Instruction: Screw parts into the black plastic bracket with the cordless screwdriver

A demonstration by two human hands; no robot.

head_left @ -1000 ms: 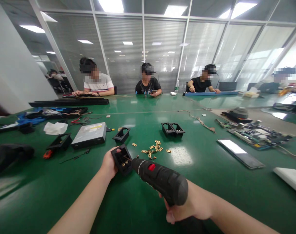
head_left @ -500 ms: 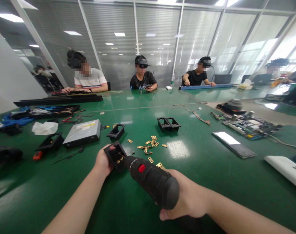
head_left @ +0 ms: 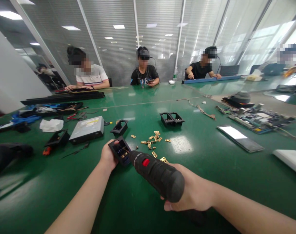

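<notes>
My left hand (head_left: 109, 156) grips a black plastic frame (head_left: 116, 147) by its left side, tilted toward me. Brass-coloured pieces show inside its opening. My right hand (head_left: 186, 188) is wrapped round the handle of a black cordless screwdriver (head_left: 160, 177) with a red switch on top. Its nose points at the frame's right side; the tip is hidden, so I cannot tell whether it touches a screw. Beyond the tool lie several small brass plates (head_left: 154, 154) and a few loose screws (head_left: 137, 147).
A single black frame (head_left: 119, 127) and a joined pair (head_left: 171, 119) stand farther back. Left are a silver disc drive (head_left: 87, 129) and white tissue (head_left: 51, 125). Right lie a phone (head_left: 240, 139), a circuit board (head_left: 261, 118) and a cord (head_left: 203, 112). Several people sit across the green table (head_left: 138, 107).
The whole view has shifted slightly, so the table's things appear a little farther right. Both hands keep their grips, with the screwdriver still aimed at the frame.
</notes>
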